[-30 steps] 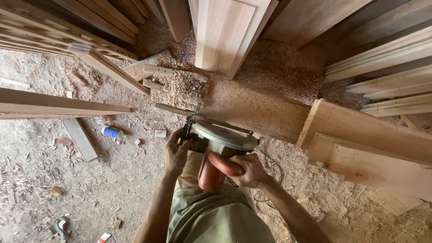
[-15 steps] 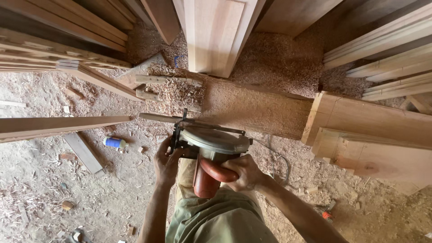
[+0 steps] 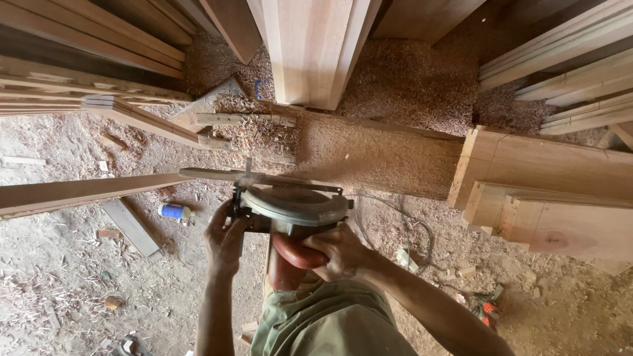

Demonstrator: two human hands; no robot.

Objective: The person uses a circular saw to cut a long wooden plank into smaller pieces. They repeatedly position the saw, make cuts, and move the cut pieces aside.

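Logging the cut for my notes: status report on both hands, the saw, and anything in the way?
Left hand grips saw's left side. Right hand on red handle. Circular saw sits on thin wood strip. Power cord trails right, near the saw.

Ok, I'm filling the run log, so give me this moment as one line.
left hand: on saw's side | right hand: grips red handle | circular saw: on thin wood strip | floor: sawdust

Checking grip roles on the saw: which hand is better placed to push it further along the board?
Right, probably. The right hand wraps the red rear handle of the circular saw, in line behind the thin board. The left hand only grips the saw's side, steadying it.
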